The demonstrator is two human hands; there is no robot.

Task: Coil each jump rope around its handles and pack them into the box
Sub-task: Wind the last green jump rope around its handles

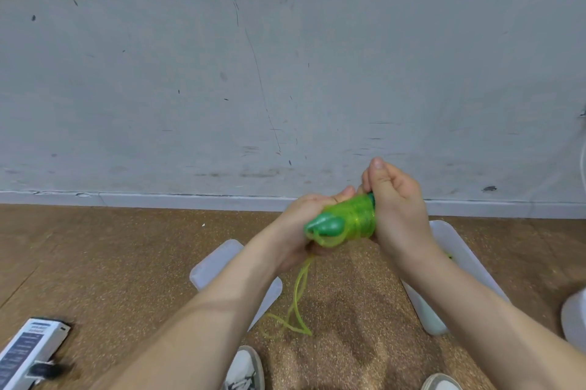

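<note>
Both hands meet at chest height before the scuffed wall (190,72), forearms stretched forward. The left hand (301,231) cups and grips the coiled green jump rope (347,220) from below; the right hand (398,209) wraps its far end. A loose tail (296,301) hangs to the floor (95,262) between the left white tub (212,266) and the right white tub (459,250).

We see soft, even, fairly bright light from above; a faint, diffuse shadow pools on the floor (355,320) near the bottom centre. The wide lens stretches the edges, and we find the rope bundle (348,218) and the lower-left carton (28,351) slightly motion-blurred
</note>
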